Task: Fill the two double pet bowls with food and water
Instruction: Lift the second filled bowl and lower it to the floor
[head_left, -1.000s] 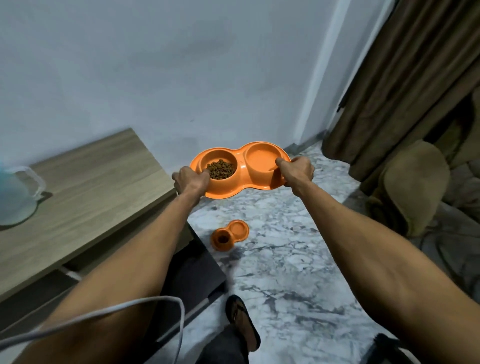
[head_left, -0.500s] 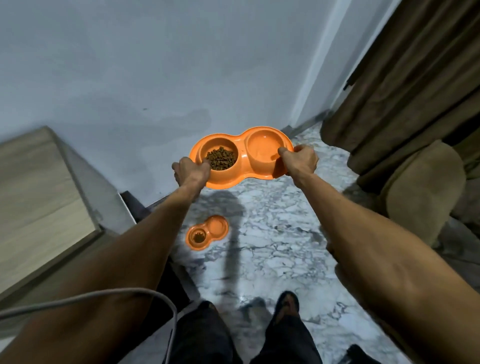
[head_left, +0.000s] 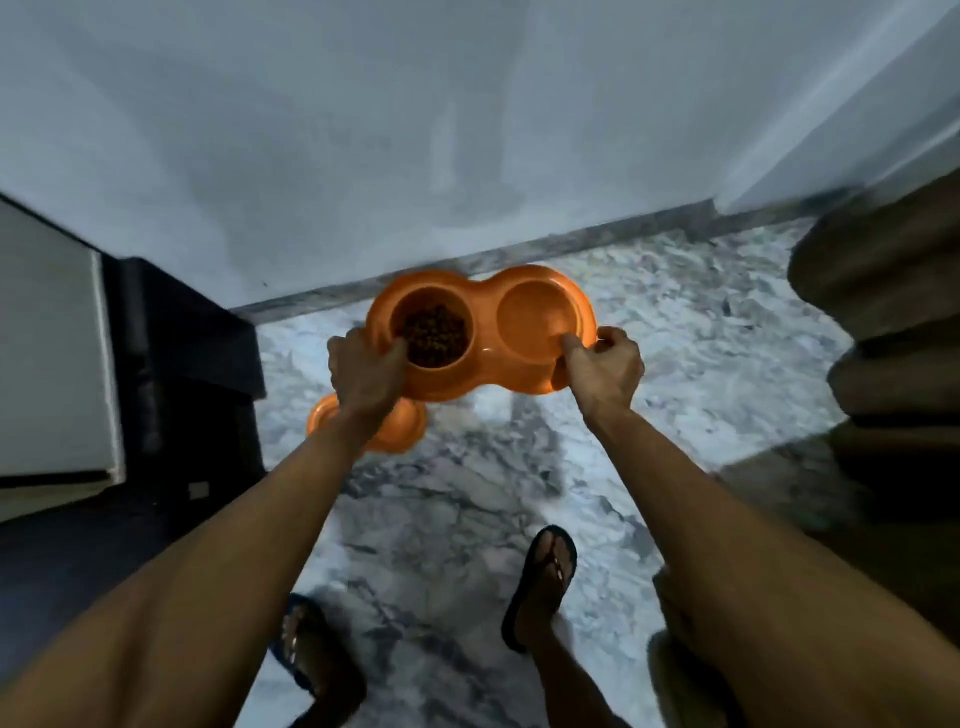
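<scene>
Both hands, left hand (head_left: 366, 371) and right hand (head_left: 602, 366), grip the double bowl (head_left: 480, 332), seemingly level, long axis left-right

A single wide-angle view from the person's head looks steeply down and forward along both forearms toward the marble floor (head_left: 452, 519) and the base of the wall (head_left: 467, 130). The arms fill the near foreground; sandalled feet (head_left: 543, 582) show at the bottom edge. Edges bend from lens distortion.
</scene>
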